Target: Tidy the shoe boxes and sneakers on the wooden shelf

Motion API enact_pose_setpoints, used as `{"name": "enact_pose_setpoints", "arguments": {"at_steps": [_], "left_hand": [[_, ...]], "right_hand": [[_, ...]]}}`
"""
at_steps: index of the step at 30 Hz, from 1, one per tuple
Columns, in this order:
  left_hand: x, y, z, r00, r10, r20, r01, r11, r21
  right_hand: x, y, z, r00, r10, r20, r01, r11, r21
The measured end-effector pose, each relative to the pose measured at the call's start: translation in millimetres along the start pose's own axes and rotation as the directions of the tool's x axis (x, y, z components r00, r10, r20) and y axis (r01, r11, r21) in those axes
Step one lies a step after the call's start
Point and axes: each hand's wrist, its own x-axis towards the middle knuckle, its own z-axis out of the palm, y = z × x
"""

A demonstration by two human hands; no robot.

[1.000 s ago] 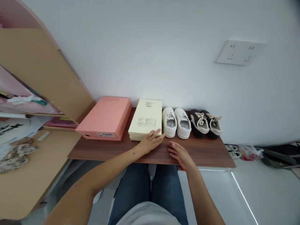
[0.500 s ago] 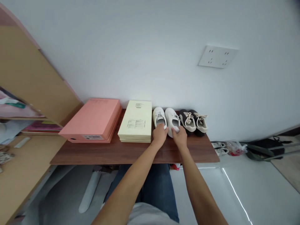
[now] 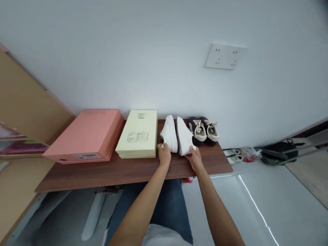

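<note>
A pair of white sneakers stands on a dark wooden shelf board point(image 3: 133, 174), tipped so their smooth sides and soles face up and their openings are hidden. My left hand point(image 3: 164, 156) grips the heel end of the left white sneaker point(image 3: 169, 134). My right hand point(image 3: 194, 160) holds the heel end of the right white sneaker point(image 3: 183, 136). The two shoes lean close together. To their left sits a pale yellow shoebox point(image 3: 137, 133), almost touching the left sneaker. A pair of dark sneakers with cream laces point(image 3: 203, 130) lies just right of the white pair.
A salmon-pink shoebox point(image 3: 87, 135) lies left of the yellow box. A white wall socket panel point(image 3: 225, 56) is above. A light wooden desk point(image 3: 20, 177) is at the left. Shoes and a plastic bag point(image 3: 249, 154) lie on the floor at the right.
Both hands have moved from the board onto the white sneakers and taken hold of them. The sneakers have turned from lying upright, openings showing, to tipped with their openings hidden. The view has shifted rightward.
</note>
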Motion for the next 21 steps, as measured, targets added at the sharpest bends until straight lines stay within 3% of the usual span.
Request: {"name": "enact_pose_setpoints", "arguments": {"at_steps": [2, 4, 6, 8, 10, 12, 14, 15, 17, 19, 21], "left_hand": [[-17.4, -4.1, -6.8, 0.997, 0.081, -0.012, -0.082, 0.996, -0.023], [-43.7, -8.6, -11.2, 0.971, 0.240, 0.017, -0.239, 0.970, -0.044], [-71.6, -11.5, -10.7, 0.909, 0.399, 0.118, -0.394, 0.917, -0.067], [-91.9, -9.5, -3.7, 0.816, 0.510, 0.274, -0.502, 0.859, -0.103], [-98.8, 0.4, 11.5, 0.723, 0.558, 0.408, -0.562, 0.818, -0.123], [-92.8, 18.6, 36.1, 0.676, 0.554, 0.487, -0.587, 0.803, -0.099], [-78.8, 42.0, 68.7, 0.662, 0.513, 0.547, -0.600, 0.800, -0.024], [-70.8, 54.0, 86.5, 0.651, 0.481, 0.587, -0.609, 0.792, 0.027], [-55.9, 75.7, 120.0, 0.661, 0.352, 0.662, -0.594, 0.785, 0.175], [-44.3, 91.8, 144.5, 0.729, 0.198, 0.656, -0.515, 0.790, 0.333], [-36.2, 101.5, 156.8, 0.780, 0.126, 0.613, -0.452, 0.791, 0.413]], "right_hand": [[-0.2, 2.8, -2.8, 0.999, -0.020, -0.028, 0.018, 0.997, -0.079], [-2.7, 5.6, -4.6, 0.997, -0.040, -0.065, 0.028, 0.984, -0.176], [-5.8, 5.0, -8.0, 0.994, -0.069, -0.084, 0.042, 0.956, -0.292], [-6.4, -2.4, -16.8, 0.978, -0.187, -0.087, 0.131, 0.888, -0.440], [-0.8, -17.6, -33.0, 0.918, -0.385, -0.099, 0.258, 0.766, -0.589], [13.4, -38.1, -54.0, 0.807, -0.573, -0.143, 0.321, 0.629, -0.708], [35.4, -58.5, -74.0, 0.706, -0.683, -0.188, 0.299, 0.527, -0.795], [47.9, -67.0, -81.9, 0.700, -0.693, -0.170, 0.276, 0.483, -0.831], [71.6, -78.5, -92.6, 0.778, -0.618, -0.111, 0.238, 0.454, -0.859], [89.2, -82.8, -98.9, 0.858, -0.504, -0.094, 0.202, 0.500, -0.842], [99.2, -82.5, -105.2, 0.875, -0.453, -0.174, 0.145, 0.587, -0.797]]}}
